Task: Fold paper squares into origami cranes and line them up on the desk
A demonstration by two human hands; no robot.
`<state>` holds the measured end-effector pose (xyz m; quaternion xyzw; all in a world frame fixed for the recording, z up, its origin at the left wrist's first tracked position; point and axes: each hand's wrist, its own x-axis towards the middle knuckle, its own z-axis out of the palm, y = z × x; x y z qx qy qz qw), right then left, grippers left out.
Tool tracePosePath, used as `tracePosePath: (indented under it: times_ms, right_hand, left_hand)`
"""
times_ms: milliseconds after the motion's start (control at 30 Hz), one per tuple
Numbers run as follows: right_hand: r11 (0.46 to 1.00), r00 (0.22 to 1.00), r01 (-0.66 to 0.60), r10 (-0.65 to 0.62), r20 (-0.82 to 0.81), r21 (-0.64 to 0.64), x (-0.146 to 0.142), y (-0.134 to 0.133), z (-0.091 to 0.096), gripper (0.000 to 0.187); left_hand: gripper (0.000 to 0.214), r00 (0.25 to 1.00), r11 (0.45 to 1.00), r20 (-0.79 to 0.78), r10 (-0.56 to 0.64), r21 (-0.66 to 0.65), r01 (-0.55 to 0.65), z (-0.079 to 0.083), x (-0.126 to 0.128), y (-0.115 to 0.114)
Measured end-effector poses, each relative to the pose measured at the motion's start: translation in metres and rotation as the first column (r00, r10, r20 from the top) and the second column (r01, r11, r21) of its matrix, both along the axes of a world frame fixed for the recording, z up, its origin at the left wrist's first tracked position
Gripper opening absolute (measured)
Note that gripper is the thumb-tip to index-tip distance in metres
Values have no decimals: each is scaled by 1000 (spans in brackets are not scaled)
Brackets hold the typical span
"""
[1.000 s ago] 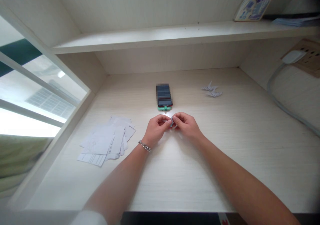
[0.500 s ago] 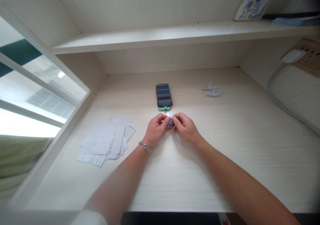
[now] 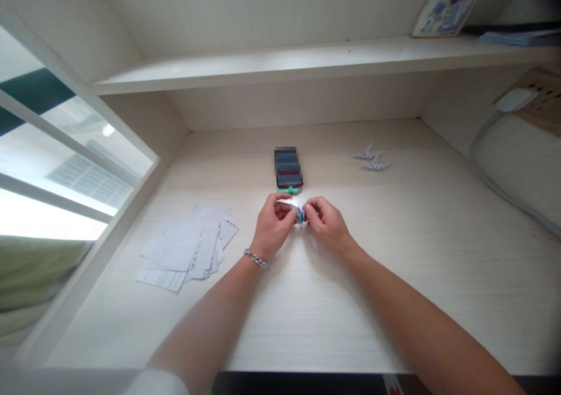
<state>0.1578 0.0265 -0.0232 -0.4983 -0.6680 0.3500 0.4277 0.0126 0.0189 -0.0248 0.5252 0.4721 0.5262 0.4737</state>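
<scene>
Between my two hands is a small folded paper [image 3: 300, 214], blue and white with pleat-like folds. My left hand [image 3: 275, 221] pinches its left side between thumb and fingers, the index finger lifted and stretched out above it. On the other side my right hand [image 3: 324, 221] grips the paper with thumb and fingertips. Part of the paper is hidden behind the fingers. Just beyond the hands lies a phone [image 3: 288, 167] with a green edge and a blurred screen. Farther right on the desk rest two white folded paper figures, one [image 3: 369, 152] behind the other [image 3: 376, 165].
A loose pile of white paper sheets [image 3: 184, 240] lies left of my arms on the desk [image 3: 298, 325]. A shelf [image 3: 272, 62] crosses above the back. At right, a white plug and grey cable [image 3: 486, 173] hang from a socket panel [image 3: 543, 100].
My left index finger has lifted away from the folded paper and straightened. The paper has turned slightly and shows more between the hands. My right hand has barely moved.
</scene>
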Motion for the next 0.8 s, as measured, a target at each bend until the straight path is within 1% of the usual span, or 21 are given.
tracePosePath:
  times_ms: [100,200,267,333,433,567,667,800]
  right_hand:
    - [1000,999,8,-9,48,24,0,0,0,17]
    - [999,996,14,-17,82,40,0,0,0,16]
    - [998,995,16,-22,102,55,0,0,-1,15]
    - [997,993,21,-29,114,69,0,0,-1,15]
    - [997,994,25,-33,108,74,0,0,1,15]
    - [998,997,-11,6,79,67,0,-2,4,18]
    - [998,998,-59,59,11,21,0,-2,6,20]
    - [995,992,-91,87,-90,-45,1,0,6,24]
  left_hand:
    - [28,996,999,-78,-48,-17,47,1,-3,0]
    - [18,991,993,-99,-91,-81,83,1,-4,1]
    - [16,989,990,-107,-99,-111,87,0,-4,1]
    - [17,990,992,-122,-76,-112,62,-2,-3,0]
    - [16,987,997,-157,-24,-71,13,-3,-2,0]
    - [15,974,998,-219,51,-10,-55,-2,-2,-2]
    - [15,964,995,-248,97,18,-96,0,-2,-3]
    - [15,971,994,-213,111,25,-108,2,-2,-3]
